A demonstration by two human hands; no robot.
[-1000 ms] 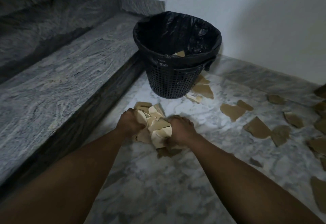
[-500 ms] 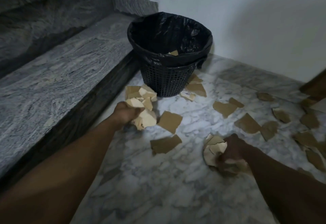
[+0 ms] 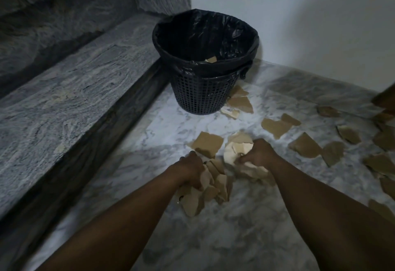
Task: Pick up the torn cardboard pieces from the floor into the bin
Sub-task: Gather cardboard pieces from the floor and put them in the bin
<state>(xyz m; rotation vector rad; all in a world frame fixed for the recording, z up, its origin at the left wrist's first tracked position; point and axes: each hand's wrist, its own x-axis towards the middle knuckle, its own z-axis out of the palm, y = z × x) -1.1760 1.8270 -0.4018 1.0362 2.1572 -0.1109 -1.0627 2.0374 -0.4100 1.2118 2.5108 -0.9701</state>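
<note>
A black mesh bin (image 3: 204,97) lined with a black bag stands on the marble floor by the step; a cardboard scrap (image 3: 211,59) shows inside it. My left hand (image 3: 189,169) grips a bunch of torn cardboard pieces (image 3: 205,193) low over the floor. My right hand (image 3: 259,153) grips another clump of pale cardboard pieces (image 3: 235,150) just right of it. A flat brown piece (image 3: 208,143) lies on the floor just beyond both hands.
Several loose cardboard pieces (image 3: 305,145) lie scattered over the floor to the right, some (image 3: 240,103) against the bin's base. A grey stone step (image 3: 81,82) runs along the left. A white wall (image 3: 299,14) closes the back.
My left hand came back and down toward me with its bunch. My right hand moved left and forward with its clump, so both hands are now close together.
</note>
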